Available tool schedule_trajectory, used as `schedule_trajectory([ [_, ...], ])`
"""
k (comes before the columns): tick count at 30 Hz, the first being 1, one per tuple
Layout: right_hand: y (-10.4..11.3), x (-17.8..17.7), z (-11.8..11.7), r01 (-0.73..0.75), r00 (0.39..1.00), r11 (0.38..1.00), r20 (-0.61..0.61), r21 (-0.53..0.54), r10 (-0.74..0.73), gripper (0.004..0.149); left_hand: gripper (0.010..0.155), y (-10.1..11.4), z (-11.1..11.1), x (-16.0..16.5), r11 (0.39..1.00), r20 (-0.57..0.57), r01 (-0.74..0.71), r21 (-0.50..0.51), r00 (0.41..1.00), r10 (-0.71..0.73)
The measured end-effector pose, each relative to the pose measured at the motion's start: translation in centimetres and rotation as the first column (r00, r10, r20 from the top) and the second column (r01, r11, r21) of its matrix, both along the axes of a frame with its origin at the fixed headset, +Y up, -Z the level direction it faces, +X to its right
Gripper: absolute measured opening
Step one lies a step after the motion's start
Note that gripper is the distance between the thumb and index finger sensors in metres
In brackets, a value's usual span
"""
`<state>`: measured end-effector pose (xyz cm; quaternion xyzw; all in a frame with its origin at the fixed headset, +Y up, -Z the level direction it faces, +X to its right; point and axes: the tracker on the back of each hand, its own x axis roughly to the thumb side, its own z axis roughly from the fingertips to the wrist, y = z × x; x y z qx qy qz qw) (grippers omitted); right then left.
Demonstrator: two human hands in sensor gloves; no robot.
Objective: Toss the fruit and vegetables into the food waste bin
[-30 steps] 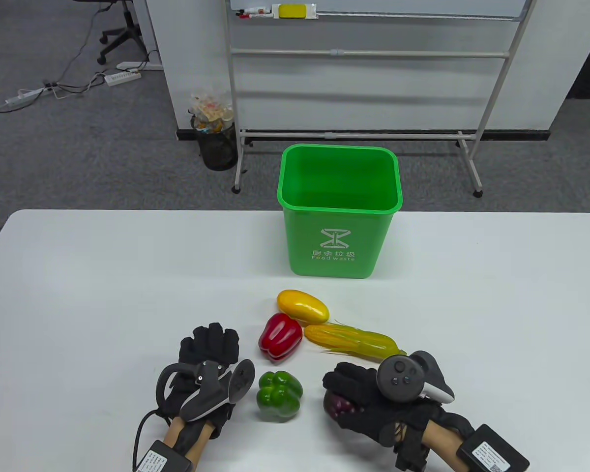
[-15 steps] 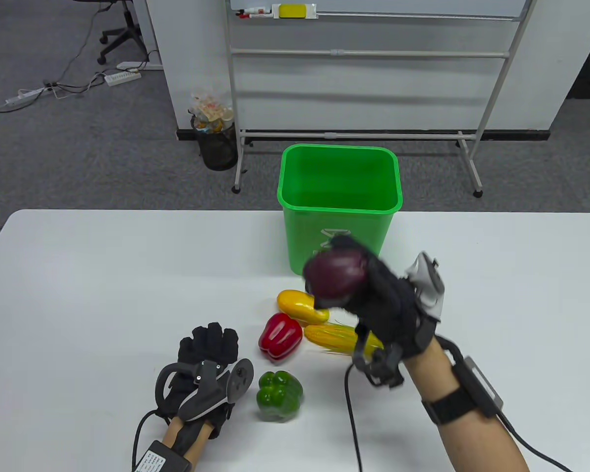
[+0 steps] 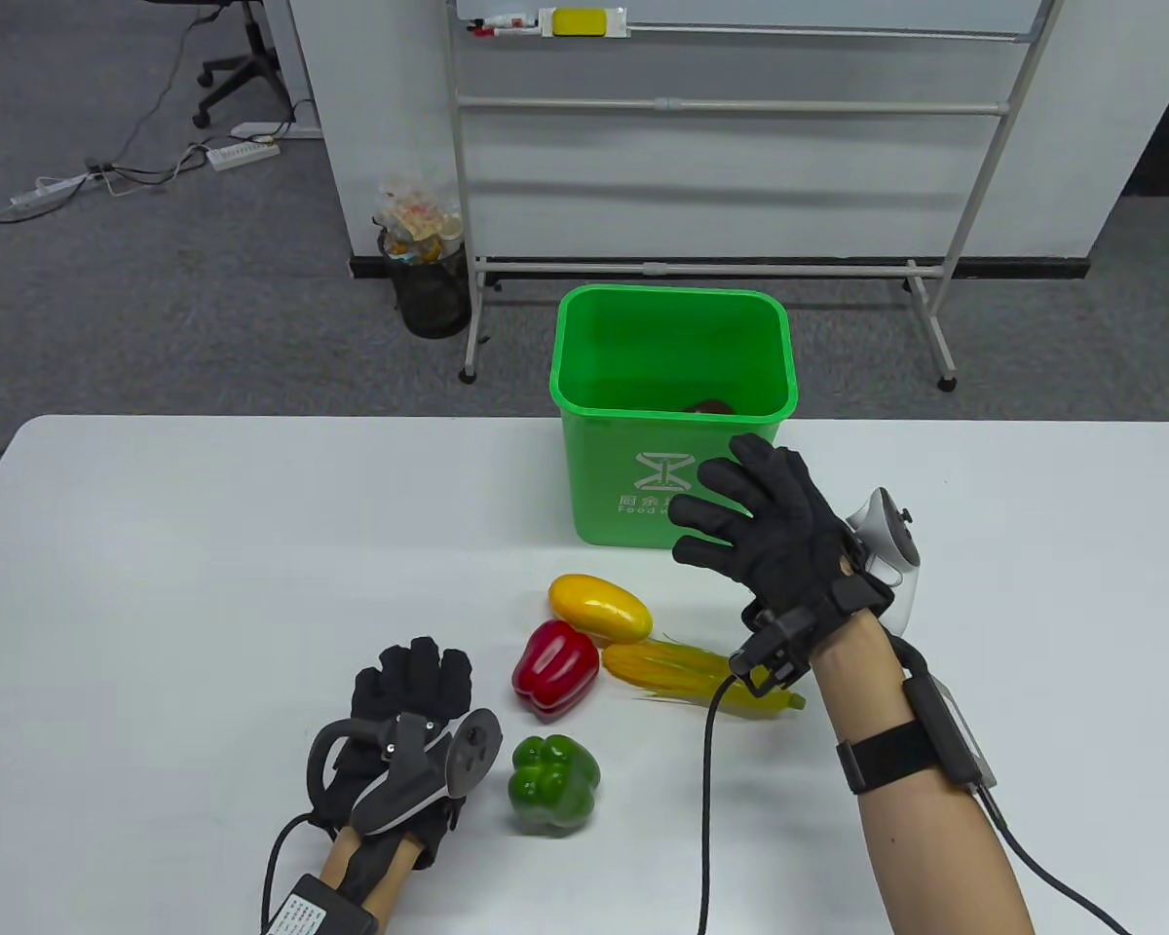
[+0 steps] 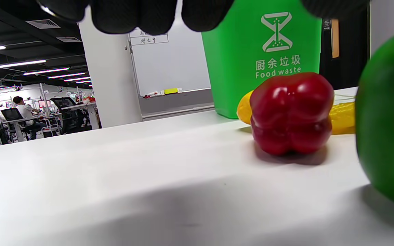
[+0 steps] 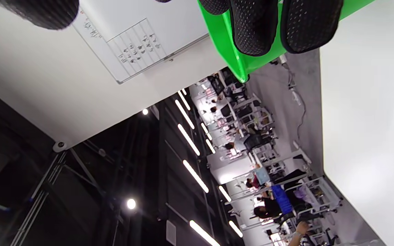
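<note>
I see something dark, barely visible, inside the green food waste bin. My right hand is spread and empty before it; my left hand lies flat on the bench.

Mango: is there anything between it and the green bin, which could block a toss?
Nothing visible on the table between the mango and the bin. Only the right hand, open with spread fingers, hangs in the air beside that path, in front of the bin's right part.
</note>
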<state>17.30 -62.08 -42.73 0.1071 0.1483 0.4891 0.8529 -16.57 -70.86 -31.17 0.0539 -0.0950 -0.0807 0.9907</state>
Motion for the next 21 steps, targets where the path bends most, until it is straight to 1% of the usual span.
schedule_trajectory([
  [3,2.2,0.7,1.2,-0.001,1.0,0.993,-0.025,0.115,0.004,0.083,0.082,0.0,0.0,0.1,1.0,0.002,0.006,0.001,1.0,-0.006],
  [4,3.3,1.0,2.0,-0.019,1.0,0.984,-0.014,0.179,0.022,0.082,0.082,0.0,0.0,0.1,1.0,0.001,0.008,0.0,1.0,-0.008],
  [5,4.0,1.2,2.7,-0.041,0.999,0.973,-0.001,0.226,0.042,0.08,0.082,-0.1,0.0,0.0,1.0,0.0,0.01,0.0,1.0,-0.01],
  [6,5.0,1.6,3.7,-0.085,0.996,0.95,0.016,0.299,0.084,0.078,0.082,-0.1,0.0,-0.1,1.0,-0.003,0.012,0.0,1.0,-0.012],
  [7,5.6,1.9,4.7,-0.116,0.993,0.928,0.036,0.353,0.111,0.075,0.082,-0.1,0.0,-0.1,1.0,-0.005,0.012,-0.001,1.0,-0.012],
  [8,6.2,2.1,6.2,-0.157,0.987,0.892,0.093,0.425,0.13,0.074,0.082,-0.1,0.0,-0.2,1.0,-0.008,0.01,0.001,1.0,-0.01],
  [9,6.6,2.3,7.3,-0.187,0.981,0.864,0.142,0.468,0.135,0.072,0.082,-0.1,-0.1,-0.3,1.0,-0.009,0.009,0.001,1.0,-0.009],
  [10,6.8,2.5,8.9,-0.259,0.96,0.811,0.229,0.525,0.158,0.071,0.082,-0.1,-0.1,-0.4,1.0,-0.011,0.008,0.001,1.0,-0.008],
  [11,6.9,2.7,10.3,-0.36,0.927,0.726,0.313,0.586,0.207,0.07,0.082,-0.1,-0.1,-0.4,1.0,-0.012,0.009,0.002,1.0,-0.009],
  [12,6.8,2.7,11.3,-0.472,0.879,0.625,0.387,0.622,0.279,0.07,0.082,-0.1,-0.1,-0.4,1.0,-0.013,0.01,0.002,1.0,-0.01],
  [13,6.4,2.7,12.6,-0.612,0.791,0.479,0.487,0.629,0.371,0.071,0.082,-0.1,-0.1,-0.4,1.0,-0.014,0.011,0.001,1.0,-0.011],
  [14,5.9,2.6,13.3,-0.685,0.727,0.386,0.539,0.618,0.425,0.072,0.082,0.0,-0.1,-0.4,1.0,-0.014,0.012,0.0,1.0,-0.012],
  [15,4.7,2.5,14.3,-0.796,0.582,0.207,0.623,0.569,0.523,0.074,0.082,0.0,-0.1,-0.4,1.0,-0.015,0.013,-0.002,1.0,-0.013],
  [16,4.2,2.4,14.5,-0.823,0.53,0.153,0.643,0.547,0.553,0.074,0.082,0.0,0.0,-0.4,1.0,-0.016,0.012,-0.003,1.0,-0.012],
  [17,2.8,2.5,14.9,-0.878,0.387,0.021,0.684,0.478,0.618,0.075,0.082,0.0,0.0,-0.3,1.0,-0.016,0.011,-0.004,1.0,-0.011],
  [18,1.4,2.8,15.2,-0.91,0.257,-0.094,0.726,0.404,0.638,0.076,0.082,0.0,0.0,-0.3,1.0,-0.015,0.01,-0.004,1.0,-0.01],
  [19,0.5,3.0,15.1,-0.922,0.17,-0.169,0.754,0.349,0.634,0.077,0.082,0.0,0.0,-0.3,1.0,-0.013,0.01,-0.003,1.0,-0.01],
  [20,-0.9,3.5,14.9,-0.923,0.044,-0.268,0.769,0.276,0.638,0.077,0.082,0.0,0.0,-0.2,1.0,-0.009,0.008,-0.001,1.0,-0.008],
  [21,-1.7,3.8,14.7,-0.916,-0.025,-0.321,0.766,0.239,0.642,0.077,0.082,0.1,0.0,-0.2,1.0,-0.007,0.006,0.0,1.0,-0.006],
])
